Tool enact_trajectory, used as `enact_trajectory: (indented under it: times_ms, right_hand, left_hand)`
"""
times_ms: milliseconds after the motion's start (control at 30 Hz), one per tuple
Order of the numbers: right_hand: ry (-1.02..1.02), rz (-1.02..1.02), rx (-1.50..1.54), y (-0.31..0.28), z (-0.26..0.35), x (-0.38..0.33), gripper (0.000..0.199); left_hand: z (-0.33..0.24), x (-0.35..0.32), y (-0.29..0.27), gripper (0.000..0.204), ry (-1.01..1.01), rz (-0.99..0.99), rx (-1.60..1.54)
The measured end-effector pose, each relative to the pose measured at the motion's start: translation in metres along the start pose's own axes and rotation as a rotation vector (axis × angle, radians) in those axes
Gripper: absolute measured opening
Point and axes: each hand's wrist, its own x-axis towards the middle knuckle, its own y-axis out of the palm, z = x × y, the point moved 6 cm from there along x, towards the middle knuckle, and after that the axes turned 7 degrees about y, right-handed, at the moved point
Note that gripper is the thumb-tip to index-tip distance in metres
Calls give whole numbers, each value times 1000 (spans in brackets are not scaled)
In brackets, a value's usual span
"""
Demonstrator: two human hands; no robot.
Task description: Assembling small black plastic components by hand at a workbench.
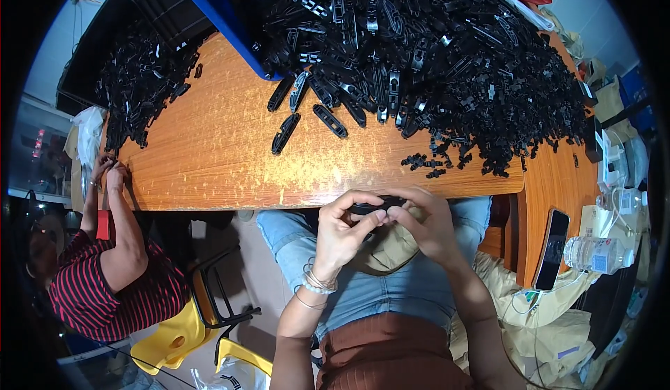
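Note:
My left hand (343,231) and my right hand (426,224) meet over my lap, just below the near edge of the wooden table (209,159). Both pinch one long black plastic clip (377,207) between thumbs and fingertips. Most of the clip is hidden by my fingers. A large heap of the same black plastic parts (447,55) covers the far right of the table. A few long clips (328,120) lie loose in front of the heap. Several small black pieces (427,163) sit near the table's edge above my hands.
A second pile of black parts (139,83) lies at the table's left, where another person in a striped shirt (105,278) works. A blue bin edge (223,20) stands at the back. A phone (551,247) and a water bottle (597,254) lie to the right. A yellow chair (181,334) stands lower left.

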Motion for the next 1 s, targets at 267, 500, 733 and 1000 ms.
enact_trajectory:
  times_ms: [267,500,733,1000]
  right_hand:
    - [84,153,84,8,-25,-4,23]
    - [-2,297,-128,19,-88,-30,22]
    - [267,306,-73,15,-111,-51,25]
    - [456,-49,153,-15,-142,-48,24]
  left_hand:
    - [-4,-3,-10,25,-160,29,29]
    - [-81,-43,42,25,649,487,1025]
    - [-121,-79,9,40,691,520,1096]
    - [-127,-81,43,60,639,592,1113]
